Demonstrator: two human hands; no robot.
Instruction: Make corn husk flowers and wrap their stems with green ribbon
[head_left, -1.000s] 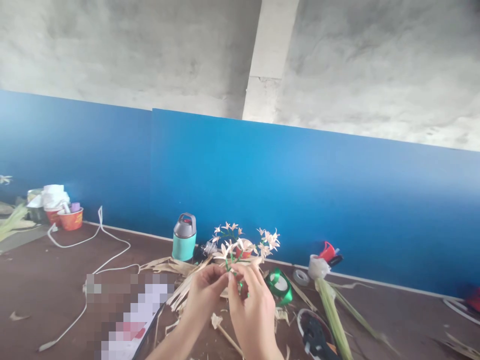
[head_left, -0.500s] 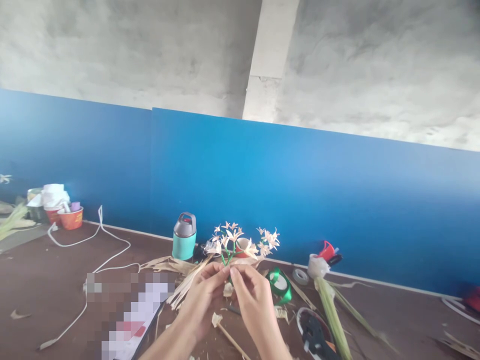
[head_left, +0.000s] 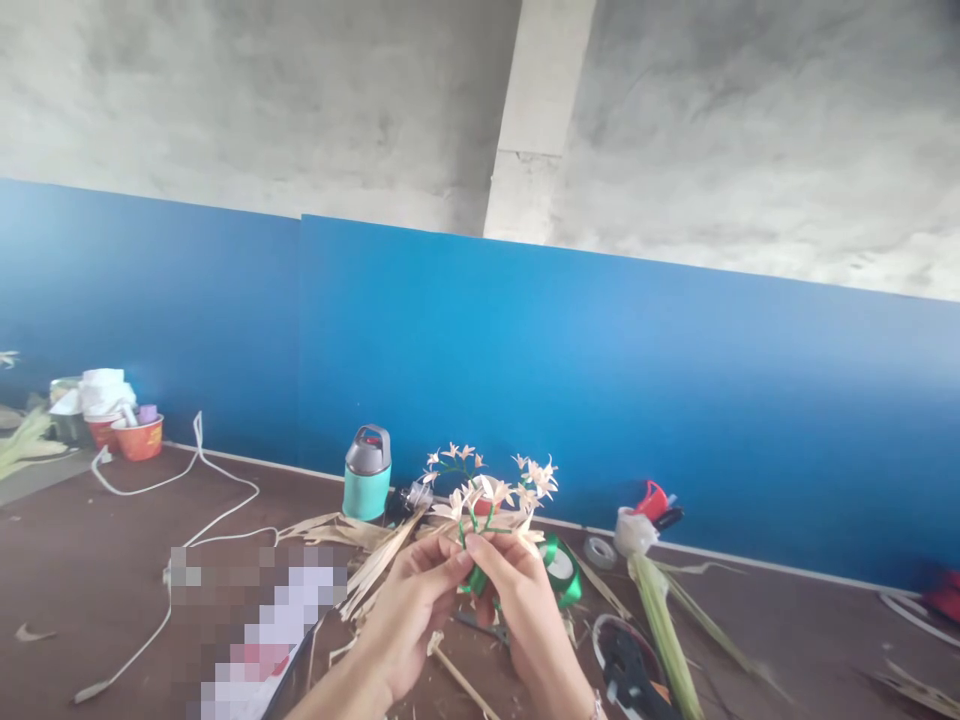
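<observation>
Both hands meet at the centre front, pinching the green-wrapped stems of a small bunch of cream flowers (head_left: 451, 507). My left hand (head_left: 421, 598) has thumb and fingers closed on the stems from the left. From the right, my right hand (head_left: 516, 600) presses its thumb against the same stems, and a bit of green shows below the fingers. The blossoms look like pale husk petals and stand just above the fingertips. More cream flowers (head_left: 538, 482) on green stems appear behind the bunch. A roll of green ribbon (head_left: 561, 570) lies right of my right hand.
A teal bottle (head_left: 367, 475) stands against the blue partition (head_left: 600, 400). Dry husk strips (head_left: 375, 560) and a thin stick (head_left: 465, 680) lie near the hands. At right are a tape roll (head_left: 600, 553), a black tool (head_left: 634, 670) and a green husk bundle (head_left: 664, 635). A white cable (head_left: 225, 478) crosses the left side.
The held bunch has turned and come lower, its blossoms now closer to my fingers. Both hands have shifted their grip slightly, and green shows below the fingers.
</observation>
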